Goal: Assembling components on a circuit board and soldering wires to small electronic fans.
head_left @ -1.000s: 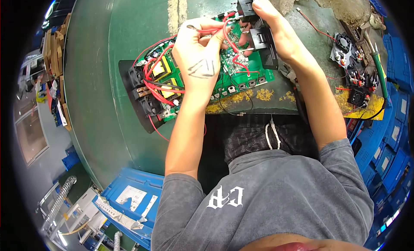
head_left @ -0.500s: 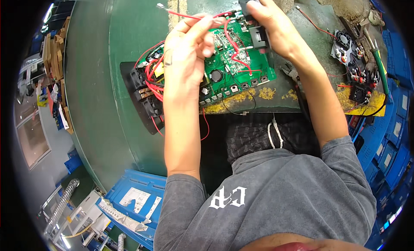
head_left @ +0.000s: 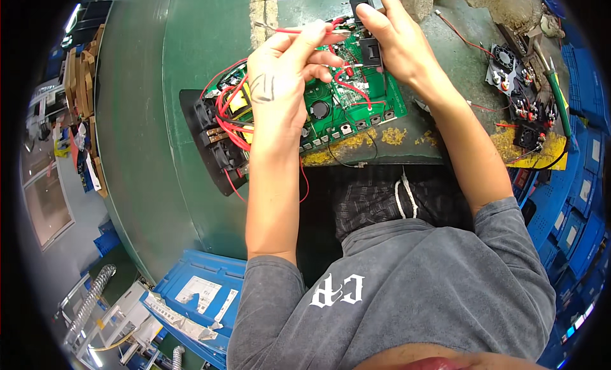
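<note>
A green circuit board point(head_left: 399, 101) full of parts lies at the table's near edge. My left hand point(head_left: 280, 77) is above it, thumb and forefinger pinching a red wire point(head_left: 287, 31) whose metal terminal end points left. My right hand point(head_left: 404, 45) grips the black end panel point(head_left: 370, 52) on the board's right side, which has square sockets; some of its fingers are hidden behind the panel. Another thick red wire point(head_left: 349, 85) loops over the board. To the left, a black panel with fans point(head_left: 197, 144) is joined by bundled red wires point(head_left: 224, 109).
At the right are small boards with fans point(head_left: 506, 58), a soldering iron with a green handle point(head_left: 560, 96) and a thin red wire point(head_left: 468, 36). A blue crate point(head_left: 191, 268) stands below left of the table, and blue bins point(head_left: 573, 204) line the right.
My left hand has shifted slightly right, bringing the wire's terminal end right and lower. My right hand and the black end panel have moved a little left.
</note>
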The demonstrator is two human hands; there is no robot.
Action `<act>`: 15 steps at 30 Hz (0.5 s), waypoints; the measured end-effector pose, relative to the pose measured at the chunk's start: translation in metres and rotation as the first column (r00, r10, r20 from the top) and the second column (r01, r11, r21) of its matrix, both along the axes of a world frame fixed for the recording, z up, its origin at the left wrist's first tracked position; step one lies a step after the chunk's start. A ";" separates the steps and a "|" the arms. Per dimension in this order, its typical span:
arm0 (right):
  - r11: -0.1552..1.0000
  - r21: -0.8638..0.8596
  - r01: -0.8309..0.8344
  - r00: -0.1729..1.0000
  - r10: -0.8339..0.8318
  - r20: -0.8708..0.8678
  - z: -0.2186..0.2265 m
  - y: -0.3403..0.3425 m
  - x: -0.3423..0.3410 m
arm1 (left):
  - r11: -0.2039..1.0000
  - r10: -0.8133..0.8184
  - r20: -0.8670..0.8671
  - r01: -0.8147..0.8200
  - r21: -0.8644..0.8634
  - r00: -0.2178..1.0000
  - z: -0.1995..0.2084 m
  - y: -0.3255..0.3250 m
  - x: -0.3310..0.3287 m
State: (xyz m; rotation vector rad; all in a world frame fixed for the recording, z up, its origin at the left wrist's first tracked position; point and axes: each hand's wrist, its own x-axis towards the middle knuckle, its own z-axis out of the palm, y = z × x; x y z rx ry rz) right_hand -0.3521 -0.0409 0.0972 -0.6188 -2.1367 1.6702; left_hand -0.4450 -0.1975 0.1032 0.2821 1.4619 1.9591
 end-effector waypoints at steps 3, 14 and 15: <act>0.996 0.087 -0.018 0.993 0.027 -0.111 -0.013 0.002 -0.002 | 0.989 -0.021 -0.217 -0.012 -0.149 0.976 0.009 -0.001 0.004; 0.997 0.071 -0.031 0.998 0.027 0.049 0.009 0.006 0.011 | 0.960 -0.212 -0.288 0.144 -0.238 0.934 0.002 -0.013 -0.010; 0.990 0.138 -0.032 0.994 0.018 0.107 0.010 0.007 0.012 | 0.961 -0.212 -0.288 0.145 -0.237 0.934 0.002 -0.013 -0.012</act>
